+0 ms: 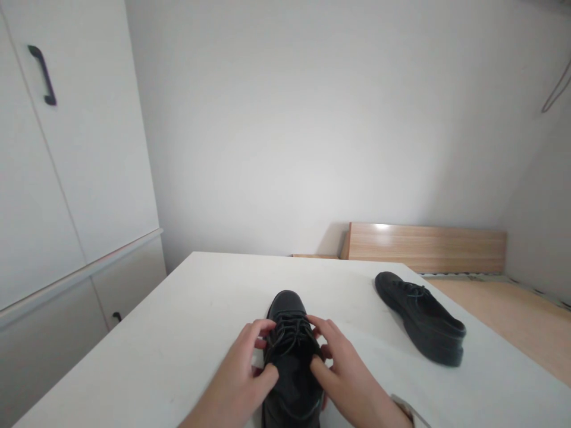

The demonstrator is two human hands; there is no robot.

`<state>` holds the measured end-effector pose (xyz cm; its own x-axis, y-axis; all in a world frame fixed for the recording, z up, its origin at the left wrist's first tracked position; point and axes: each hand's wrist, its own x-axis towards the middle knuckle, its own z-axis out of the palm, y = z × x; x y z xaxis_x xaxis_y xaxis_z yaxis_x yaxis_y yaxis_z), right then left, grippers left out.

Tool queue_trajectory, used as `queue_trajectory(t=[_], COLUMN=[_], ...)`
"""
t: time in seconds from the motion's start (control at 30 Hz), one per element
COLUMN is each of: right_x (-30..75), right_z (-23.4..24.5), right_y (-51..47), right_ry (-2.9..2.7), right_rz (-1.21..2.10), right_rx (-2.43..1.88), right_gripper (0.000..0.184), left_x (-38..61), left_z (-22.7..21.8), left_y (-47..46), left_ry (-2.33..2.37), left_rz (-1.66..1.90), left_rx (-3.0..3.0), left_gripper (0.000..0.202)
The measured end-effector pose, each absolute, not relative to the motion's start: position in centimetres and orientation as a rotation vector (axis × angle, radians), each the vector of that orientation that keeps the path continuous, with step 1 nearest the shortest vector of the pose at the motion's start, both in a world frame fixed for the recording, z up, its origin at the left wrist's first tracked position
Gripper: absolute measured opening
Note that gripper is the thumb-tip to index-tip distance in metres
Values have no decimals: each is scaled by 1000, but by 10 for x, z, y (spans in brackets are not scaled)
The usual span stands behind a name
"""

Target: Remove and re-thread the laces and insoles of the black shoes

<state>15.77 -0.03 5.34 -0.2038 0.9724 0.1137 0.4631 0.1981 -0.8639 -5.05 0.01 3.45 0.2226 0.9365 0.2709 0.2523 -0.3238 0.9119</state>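
A black lace-up shoe (288, 309) stands on the white table (178, 309) right in front of me, toe pointing away. My left hand (241, 371) grips its left side, fingers curled on the laces, thumb at the shoe's opening. My right hand (345, 371) holds the right side the same way, fingertips on the laces (289, 336). A second black shoe (422, 318) lies further right on the table, apart from both hands.
A white cupboard (66, 178) with dark handles stands to the left. Behind the table is a bare white wall. A wooden bed frame (428, 246) and its slats lie to the right, beyond the table's edge.
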Motion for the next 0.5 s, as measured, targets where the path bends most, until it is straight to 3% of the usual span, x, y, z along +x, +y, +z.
queue_trajectory(t=[0.2,0.33,0.5], right_x=[210,275,333], right_z=[65,67,68], right_y=[29,48,57], right_ry=[-1719,-1646,-1613], right_rz=[615,497,501], right_rx=[-1361,-1433,-1460], right_gripper=[53,52,46], left_x=[10,69,97], left_z=[65,63,58], left_y=[30,43,18], left_ry=[1115,1019,816], left_rz=[1138,1116,1074], left_rx=[1693,1736,1859], left_gripper=[49,43,50])
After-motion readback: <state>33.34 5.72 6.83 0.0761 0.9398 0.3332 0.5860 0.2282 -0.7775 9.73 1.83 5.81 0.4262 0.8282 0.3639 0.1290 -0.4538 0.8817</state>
